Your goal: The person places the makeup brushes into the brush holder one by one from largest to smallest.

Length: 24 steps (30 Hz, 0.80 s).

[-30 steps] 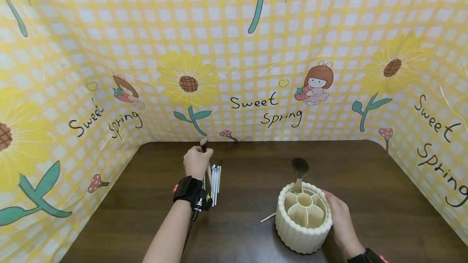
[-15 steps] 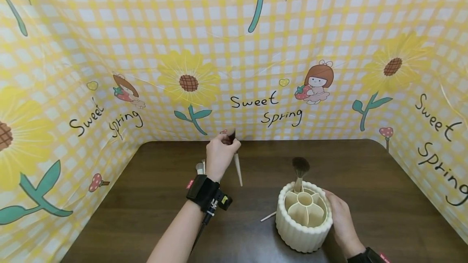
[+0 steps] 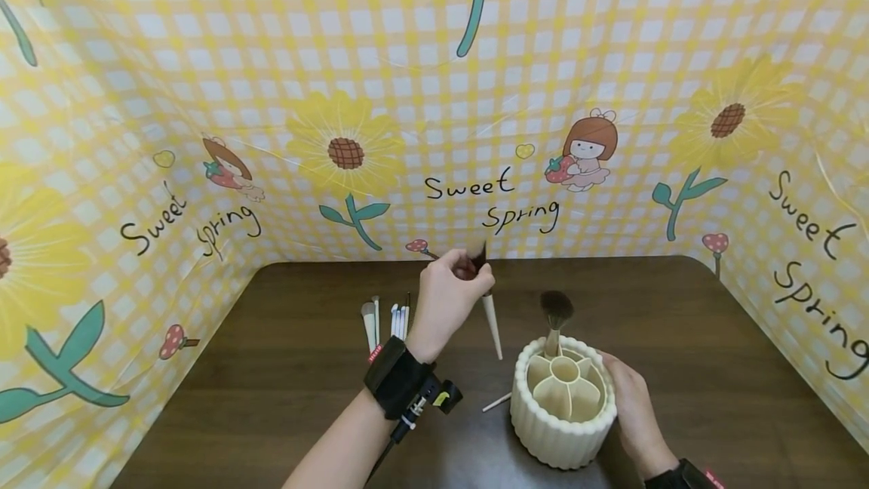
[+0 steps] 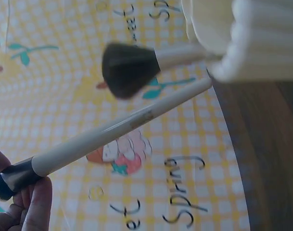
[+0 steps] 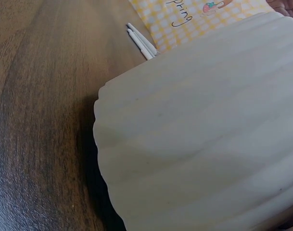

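My left hand [image 3: 451, 296] pinches a makeup brush [image 4: 103, 137] by the dark ferrule just below its bristles. Its pale handle slants down and to the right, with the tip above the table, left of a cream ribbed brush holder [image 3: 562, 444]. Petal-shaped compartments surround a round middle one in the holder. A fluffy dark-bristled brush [image 3: 557, 313] stands bristles up in a back compartment. Against the holder's right side lies my right hand [image 3: 637, 413], its fingers reaching round behind the wall and partly hidden.
Left of my left hand, pale-handled brushes [image 3: 369, 323] and several thin white brushes [image 3: 400, 317] lie on the dark wooden table [image 3: 258, 368]. A thin pale stick [image 3: 497, 402] pokes out beside the holder's left side. Checked yellow cloth [image 3: 434, 119] walls the back and sides.
My left hand has lifted the makeup brush from the group on the left and carried it right, towards the holder. My right hand and the holder have stayed in place.
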Each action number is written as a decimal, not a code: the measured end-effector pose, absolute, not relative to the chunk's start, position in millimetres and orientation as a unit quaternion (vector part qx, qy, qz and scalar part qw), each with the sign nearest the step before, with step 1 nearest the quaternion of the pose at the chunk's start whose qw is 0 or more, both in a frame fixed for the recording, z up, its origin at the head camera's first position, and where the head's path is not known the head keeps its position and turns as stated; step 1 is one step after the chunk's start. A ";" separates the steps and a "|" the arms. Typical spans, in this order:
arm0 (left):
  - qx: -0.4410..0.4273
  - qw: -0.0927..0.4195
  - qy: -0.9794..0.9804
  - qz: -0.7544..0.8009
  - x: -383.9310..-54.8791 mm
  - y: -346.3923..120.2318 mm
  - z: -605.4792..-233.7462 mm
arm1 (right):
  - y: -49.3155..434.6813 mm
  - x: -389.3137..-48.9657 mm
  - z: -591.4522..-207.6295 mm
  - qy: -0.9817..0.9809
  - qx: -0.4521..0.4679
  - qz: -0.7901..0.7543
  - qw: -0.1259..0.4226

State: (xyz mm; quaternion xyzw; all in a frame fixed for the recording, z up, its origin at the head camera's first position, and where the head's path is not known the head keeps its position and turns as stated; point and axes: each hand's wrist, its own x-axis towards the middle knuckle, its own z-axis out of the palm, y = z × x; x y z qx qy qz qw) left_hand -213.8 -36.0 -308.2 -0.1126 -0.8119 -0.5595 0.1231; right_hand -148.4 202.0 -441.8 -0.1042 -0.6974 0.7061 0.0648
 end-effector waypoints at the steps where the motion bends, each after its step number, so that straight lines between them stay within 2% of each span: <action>1: -0.117 0.122 -0.810 -0.562 -211.5 -33.3 -307.5 | 201.9 -148.4 -441.7 -0.698 -0.103 0.706 0.065; 15: -0.185 0.109 -0.811 -0.544 -195.6 -8.5 -326.2 | 203.9 -149.2 -440.3 -0.709 -0.112 0.694 0.053; 24: -0.210 0.051 -0.804 -0.554 -188.8 2.0 -342.3 | 203.6 -149.5 -440.9 -0.707 -0.108 0.697 0.056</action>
